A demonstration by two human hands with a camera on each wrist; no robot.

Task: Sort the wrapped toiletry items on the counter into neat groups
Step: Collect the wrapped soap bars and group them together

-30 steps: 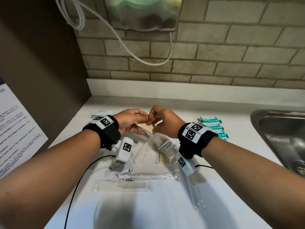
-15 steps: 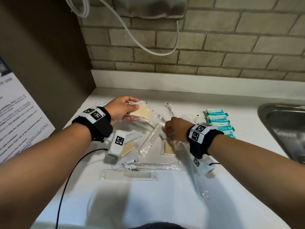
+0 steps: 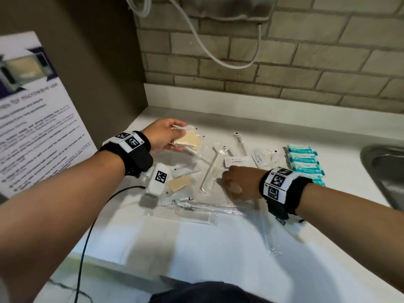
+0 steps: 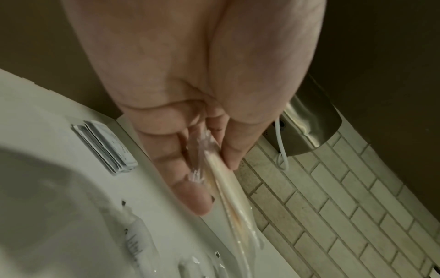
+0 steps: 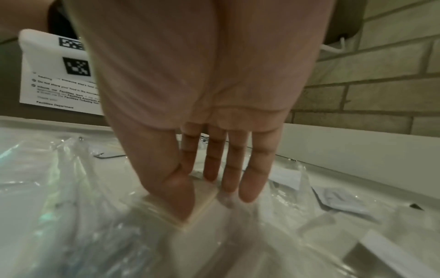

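Observation:
My left hand (image 3: 179,139) holds a clear packet of cream pads (image 3: 190,141) just above the counter's far left; in the left wrist view the thumb and fingers (image 4: 202,199) pinch that packet (image 4: 228,190). My right hand (image 3: 229,189) is down at mid-counter, knuckles up. There its thumb and fingertips (image 5: 184,210) close on another wrapped cream pad (image 5: 204,202) lying among clear wrappers. A third cream pad (image 3: 180,183) lies between my hands, beside a long white wrapped stick (image 3: 209,171).
Teal packets (image 3: 303,162) are stacked right of my right hand, with the steel sink (image 3: 384,171) beyond. White sachets (image 3: 239,160) lie behind it. A wrapped comb (image 3: 192,215) and toothbrush (image 3: 207,207) lie near the front. More white sachets (image 4: 104,148) are stacked far left.
One second ago both hands met on one packet. The left hand has carried it to the far left; the right hand has dropped onto a pad on the counter.

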